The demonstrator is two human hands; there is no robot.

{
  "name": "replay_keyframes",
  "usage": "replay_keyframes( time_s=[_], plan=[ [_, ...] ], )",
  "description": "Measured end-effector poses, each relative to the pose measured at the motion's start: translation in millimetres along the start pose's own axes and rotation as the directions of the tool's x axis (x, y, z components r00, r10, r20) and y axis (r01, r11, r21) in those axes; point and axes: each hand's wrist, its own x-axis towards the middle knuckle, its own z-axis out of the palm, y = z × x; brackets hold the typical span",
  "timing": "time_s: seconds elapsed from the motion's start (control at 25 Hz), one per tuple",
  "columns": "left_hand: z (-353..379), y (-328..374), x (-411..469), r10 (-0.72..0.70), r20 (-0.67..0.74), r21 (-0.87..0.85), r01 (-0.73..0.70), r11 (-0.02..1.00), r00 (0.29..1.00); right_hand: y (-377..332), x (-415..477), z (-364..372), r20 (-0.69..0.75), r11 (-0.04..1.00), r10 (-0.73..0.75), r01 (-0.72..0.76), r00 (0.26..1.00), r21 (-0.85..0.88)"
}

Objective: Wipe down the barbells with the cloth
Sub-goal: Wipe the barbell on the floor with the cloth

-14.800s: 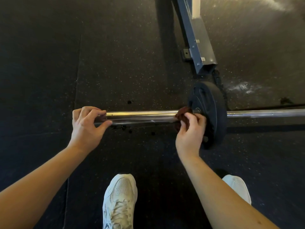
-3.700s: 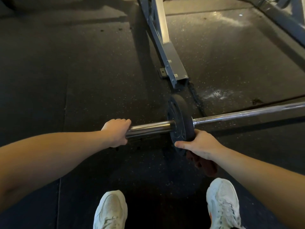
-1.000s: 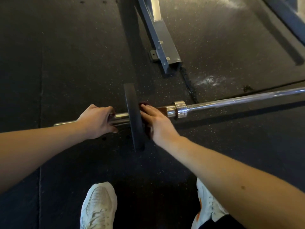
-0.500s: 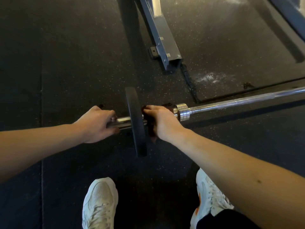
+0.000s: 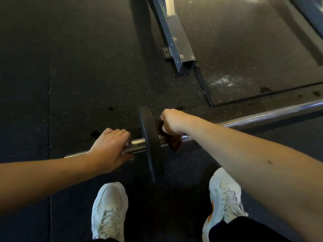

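barbell (image 5: pixel 262 117) chrome | plate (image 5: pixel 150 137) blk | cloth (image 5: pixel 174 142) maroon | floor (image 5: pixel 70 67) blk, speckled | shoes (image 5: pixel 110 206) wht

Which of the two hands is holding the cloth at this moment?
The right hand: it grips the reddish-brown cloth on the barbell just right of the black weight plate. The left hand holds bare steel on the plate's other side.

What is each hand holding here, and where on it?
The left hand grips the chrome barbell on its sleeve, outside the black weight plate. The right hand clamps the dark red cloth round the bar just inside the plate.
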Motion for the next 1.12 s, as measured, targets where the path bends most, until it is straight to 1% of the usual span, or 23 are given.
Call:
replay_keyframes(
  time_s=[0.04, 0.08, 0.12, 0.16, 0.2, 0.24, 0.28, 0.36, 0.4, 0.44, 0.52, 0.56, 0.6, 0.68, 0.72, 0.76, 0.8, 0.84, 0.92, 0.96, 1.0, 1.04, 1.12],
  plan=[
    [2, 0, -1, -0.004, -0.008, 0.006, 0.004, 1.0, 1.0, -6, 10, 1, 0.054, 0.997, 0.008, -0.012, 0.999, 0.077],
    [5, 0, -2, -0.009, -0.018, 0.016, 0.01, 1.0, 1.0, -8, 17, -1, 0.112, 0.993, 0.034, -0.046, 0.993, 0.106],
    [6, 0, -2, -0.01, -0.029, 0.023, 0.011, 1.0, 1.0, -3, 20, -8, 0.17, 0.994, 0.076, -0.089, 0.983, 0.068],
    [8, -1, -3, -0.005, -0.036, 0.02, 0.006, 1.0, 0.999, 6, 22, -14, 0.228, 0.991, 0.131, -0.132, 0.965, -0.015],
    [8, -1, -4, 0.002, -0.045, 0.014, -0.002, 1.0, 0.999, 15, 20, -21, 0.254, 0.982, 0.174, -0.15, 0.951, -0.112],
    [9, -2, -5, 0.011, -0.053, 0.008, -0.011, 1.0, 0.999, 25, 18, -24, 0.231, 0.97, 0.195, -0.152, 0.953, -0.191],
    [10, -2, -4, 0.021, -0.063, 0.011, -0.02, 1.0, 0.998, 31, 15, -23, 0.157, 0.961, 0.177, -0.135, 0.972, -0.243],
    [7, -6, -1, 0.033, -0.065, 0.026, -0.032, 0.999, 0.997, 31, 11, -5, -0.044, 0.961, 0.106, -0.114, 0.993, -0.253],
    [4, -7, 3, 0.031, -0.045, 0.036, -0.029, 0.999, 0.999, 30, 8, 13, -0.149, 0.975, 0.07, -0.099, 0.986, -0.198],
    [0, -10, 7, 0.019, -0.019, 0.043, -0.018, 0.999, 1.0, 29, 3, 33, -0.248, 0.994, 0.021, -0.047, 0.968, -0.098],
    [-11, -17, 17, 0.001, 0.021, 0.036, -0.002, 0.999, 1.0, 37, -14, 71, -0.424, 0.983, -0.089, 0.149, 0.901, 0.111],
    [-16, -20, 22, -0.005, 0.043, 0.031, 0.003, 1.0, 0.999, 50, -20, 83, -0.489, 0.96, -0.129, 0.233, 0.863, 0.158],
    [-19, -23, 27, -0.008, 0.058, 0.029, 0.006, 1.0, 0.998, 62, -24, 88, -0.561, 0.955, -0.139, 0.259, 0.816, 0.141],
    [-23, -29, 34, -0.015, 0.068, 0.04, 0.012, 0.999, 0.998, 78, -20, 93, -0.696, 0.968, -0.067, 0.214, 0.715, 0.128],
    [-24, -31, 37, -0.026, 0.065, 0.062, 0.022, 0.998, 0.998, 75, -15, 96, -0.729, 0.968, -0.001, 0.182, 0.684, 0.17],
    [-25, -32, 39, -0.04, 0.056, 0.092, 0.034, 0.995, 0.998, 64, -11, 100, -0.737, 0.957, 0.036, 0.188, 0.675, 0.219],
    [-25, -33, 41, -0.055, 0.043, 0.12, 0.049, 0.992, 0.998, 52, -7, 106, -0.733, 0.938, 0.018, 0.242, 0.68, 0.247],
    [-25, -36, 43, -0.066, 0.028, 0.136, 0.062, 0.989, 0.997, 42, -3, 112, -0.729, 0.919, -0.051, 0.317, 0.683, 0.233],
    [-25, -40, 47, -0.087, 0.023, 0.134, 0.083, 0.988, 0.996, 39, 6, 118, -0.751, 0.897, -0.162, 0.413, 0.64, 0.159],
    [-25, -42, 48, -0.094, 0.015, 0.128, 0.092, 0.987, 0.995, 45, 10, 119, -0.774, 0.898, -0.145, 0.41, 0.617, 0.159],
    [-23, -43, 49, -0.103, -0.002, 0.128, 0.102, 0.987, 0.995, 52, 11, 120, -0.789, 0.906, -0.068, 0.368, 0.61, 0.207],
    [-23, -44, 50, -0.116, -0.023, 0.117, 0.118, 0.986, 0.993, 58, 9, 123, -0.789, 0.902, 0.056, 0.307, 0.612, 0.303],
    [-22, -46, 52, -0.147, -0.065, 0.067, 0.151, 0.986, 0.987, 59, 0, 127, -0.725, 0.811, 0.337, 0.206, 0.601, 0.548]
  ],
)
